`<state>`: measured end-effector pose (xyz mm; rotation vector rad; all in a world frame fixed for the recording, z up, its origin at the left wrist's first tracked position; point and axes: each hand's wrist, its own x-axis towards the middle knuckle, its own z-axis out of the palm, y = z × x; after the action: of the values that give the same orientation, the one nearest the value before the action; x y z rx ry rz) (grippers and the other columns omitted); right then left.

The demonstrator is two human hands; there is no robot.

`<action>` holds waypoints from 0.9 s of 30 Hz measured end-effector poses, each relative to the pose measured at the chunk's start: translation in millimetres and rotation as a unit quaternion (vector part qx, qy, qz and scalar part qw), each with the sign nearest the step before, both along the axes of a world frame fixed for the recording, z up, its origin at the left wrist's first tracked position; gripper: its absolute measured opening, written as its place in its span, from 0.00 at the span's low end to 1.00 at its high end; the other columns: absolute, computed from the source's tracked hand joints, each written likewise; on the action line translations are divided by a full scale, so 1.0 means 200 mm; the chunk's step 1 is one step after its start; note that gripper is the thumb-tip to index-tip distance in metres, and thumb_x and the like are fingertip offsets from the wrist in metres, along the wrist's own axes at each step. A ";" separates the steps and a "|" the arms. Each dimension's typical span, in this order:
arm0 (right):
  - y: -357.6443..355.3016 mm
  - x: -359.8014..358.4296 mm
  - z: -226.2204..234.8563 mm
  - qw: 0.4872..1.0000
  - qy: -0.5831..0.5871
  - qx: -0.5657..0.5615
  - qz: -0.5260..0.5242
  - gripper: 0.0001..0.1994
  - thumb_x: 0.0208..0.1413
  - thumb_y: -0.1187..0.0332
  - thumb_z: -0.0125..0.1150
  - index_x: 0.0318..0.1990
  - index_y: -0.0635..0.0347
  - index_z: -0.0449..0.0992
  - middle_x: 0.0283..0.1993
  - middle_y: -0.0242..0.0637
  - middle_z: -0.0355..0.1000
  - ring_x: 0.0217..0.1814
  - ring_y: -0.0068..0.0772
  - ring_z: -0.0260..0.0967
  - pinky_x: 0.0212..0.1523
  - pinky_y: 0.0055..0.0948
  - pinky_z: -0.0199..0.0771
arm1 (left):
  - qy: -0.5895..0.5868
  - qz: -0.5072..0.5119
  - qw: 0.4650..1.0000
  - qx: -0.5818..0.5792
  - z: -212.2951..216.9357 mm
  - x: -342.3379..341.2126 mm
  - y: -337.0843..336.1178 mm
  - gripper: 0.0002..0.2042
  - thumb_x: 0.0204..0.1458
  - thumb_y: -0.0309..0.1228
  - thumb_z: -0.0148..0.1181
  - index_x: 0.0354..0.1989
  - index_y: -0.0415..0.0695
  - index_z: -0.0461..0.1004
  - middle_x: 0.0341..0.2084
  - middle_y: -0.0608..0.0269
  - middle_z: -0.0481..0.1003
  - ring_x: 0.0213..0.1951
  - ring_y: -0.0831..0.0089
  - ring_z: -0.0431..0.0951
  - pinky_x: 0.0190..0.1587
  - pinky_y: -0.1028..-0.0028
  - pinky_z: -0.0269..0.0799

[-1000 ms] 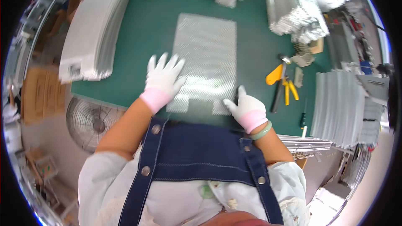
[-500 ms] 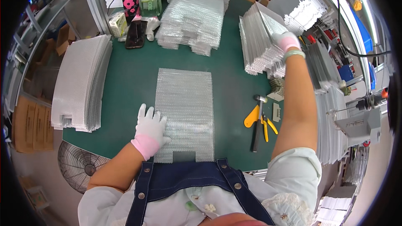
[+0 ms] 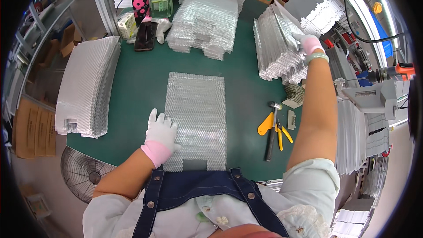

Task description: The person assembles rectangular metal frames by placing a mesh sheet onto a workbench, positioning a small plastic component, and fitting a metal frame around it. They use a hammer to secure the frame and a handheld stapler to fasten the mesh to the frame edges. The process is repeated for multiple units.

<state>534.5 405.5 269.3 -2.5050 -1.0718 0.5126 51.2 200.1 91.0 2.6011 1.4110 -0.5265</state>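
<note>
A silvery perforated mesh sheet, with a notch in its near edge, lies flat on the green table in front of me. My left hand, in a white glove with a pink cuff, rests with fingers spread on its left edge. At the far right stands a stack of similar mesh sheets. My right hand, gloved alike, reaches to that stack's right side and grips the edge of its outermost sheet, which tilts away from the others. The fingertips are partly hidden against the sheet.
A hammer, yellow-handled pliers and a small block lie right of the sheet. More mesh stacks stand at left and back. Bottles and a phone sit at the back left.
My right hand has shifted slightly right at the stack, and the outermost sheet leans farther from the others. My left hand stays on the flat sheet. The view has turned slightly.
</note>
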 end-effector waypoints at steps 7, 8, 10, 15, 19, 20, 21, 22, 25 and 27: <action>-0.21 -0.43 0.04 0.847 -0.493 0.003 0.200 0.17 0.57 0.70 0.52 0.54 0.55 0.77 0.48 0.44 0.78 0.52 0.48 0.77 0.53 0.44 0.75 | 0.031 0.010 0.999 -0.019 0.04 0.02 0.01 0.36 0.45 0.57 0.65 0.58 0.44 0.73 0.57 0.51 0.72 0.67 0.56 0.60 0.74 0.50 0.32; -0.23 -0.41 0.05 0.831 -0.525 -0.035 0.181 0.16 0.57 0.70 0.52 0.51 0.55 0.78 0.47 0.43 0.79 0.51 0.46 0.77 0.52 0.45 0.75 | 0.044 0.001 0.998 -0.032 0.07 0.04 0.02 0.36 0.45 0.57 0.65 0.57 0.43 0.73 0.57 0.50 0.72 0.67 0.56 0.61 0.74 0.50 0.32; -0.18 -0.34 0.09 0.794 -0.580 -0.102 0.150 0.13 0.57 0.70 0.52 0.47 0.57 0.79 0.45 0.42 0.79 0.50 0.42 0.78 0.50 0.46 0.74 | 0.049 -0.005 0.998 -0.030 0.07 0.05 0.02 0.36 0.45 0.57 0.65 0.56 0.43 0.74 0.55 0.50 0.72 0.67 0.56 0.61 0.74 0.50 0.32; -0.29 -0.29 0.26 0.678 -0.725 0.078 0.094 0.13 0.55 0.68 0.53 0.45 0.56 0.80 0.50 0.38 0.74 0.54 0.38 0.73 0.60 0.47 0.63 | 0.045 0.008 0.999 -0.012 0.05 0.05 -0.01 0.35 0.44 0.57 0.66 0.55 0.43 0.75 0.53 0.51 0.73 0.67 0.56 0.60 0.73 0.49 0.32; -0.58 -0.59 0.22 0.575 -0.764 0.221 0.192 0.16 0.53 0.70 0.53 0.48 0.61 0.76 0.52 0.35 0.73 0.54 0.39 0.71 0.59 0.47 0.64 | -0.014 0.031 0.999 0.011 0.20 0.04 -0.02 0.38 0.40 0.59 0.67 0.54 0.42 0.75 0.51 0.49 0.72 0.65 0.55 0.62 0.73 0.51 0.35; -0.70 -0.74 0.20 0.583 -0.742 0.240 0.229 0.16 0.52 0.72 0.53 0.48 0.62 0.75 0.52 0.36 0.72 0.53 0.39 0.71 0.59 0.47 0.64 | -0.041 0.045 0.998 0.024 0.25 0.04 -0.02 0.38 0.39 0.59 0.68 0.54 0.41 0.75 0.50 0.49 0.72 0.65 0.54 0.63 0.73 0.52 0.37; -0.84 -0.90 0.17 0.589 -0.719 0.258 0.265 0.16 0.50 0.74 0.54 0.48 0.63 0.75 0.53 0.37 0.72 0.52 0.40 0.72 0.59 0.46 0.64 | -0.210 0.037 0.976 0.033 0.27 0.06 -0.01 0.40 0.41 0.58 0.68 0.58 0.41 0.72 0.52 0.47 0.71 0.62 0.53 0.65 0.72 0.55 0.43; -0.96 -1.03 0.09 0.622 -0.652 0.310 0.301 0.16 0.48 0.75 0.55 0.48 0.64 0.74 0.54 0.39 0.71 0.51 0.40 0.72 0.58 0.45 0.65 | -0.372 0.028 0.927 0.042 0.29 0.09 0.00 0.41 0.44 0.56 0.68 0.62 0.40 0.68 0.54 0.46 0.70 0.60 0.52 0.68 0.71 0.58 0.48; -1.34 -1.36 -0.11 0.689 -0.412 0.362 0.474 0.21 0.46 0.71 0.59 0.50 0.67 0.73 0.57 0.43 0.68 0.56 0.44 0.68 0.56 0.49 0.65 | -0.792 0.098 0.588 -0.133 0.46 0.28 -0.12 0.38 0.51 0.44 0.64 0.66 0.34 0.59 0.57 0.44 0.69 0.59 0.54 0.69 0.65 0.63 0.60; -1.47 -1.44 -0.25 0.693 -0.300 0.365 0.544 0.23 0.43 0.70 0.64 0.49 0.67 0.74 0.54 0.47 0.69 0.53 0.49 0.69 0.54 0.47 0.69 | -0.831 0.144 0.532 -0.069 0.57 0.31 -0.19 0.26 0.61 0.31 0.56 0.65 0.32 0.61 0.55 0.49 0.71 0.56 0.66 0.72 0.60 0.69 0.67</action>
<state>245.9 111.6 219.9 -1.0856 -2.3778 -0.4925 112.8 161.6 204.3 1.2830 0.7343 1.4496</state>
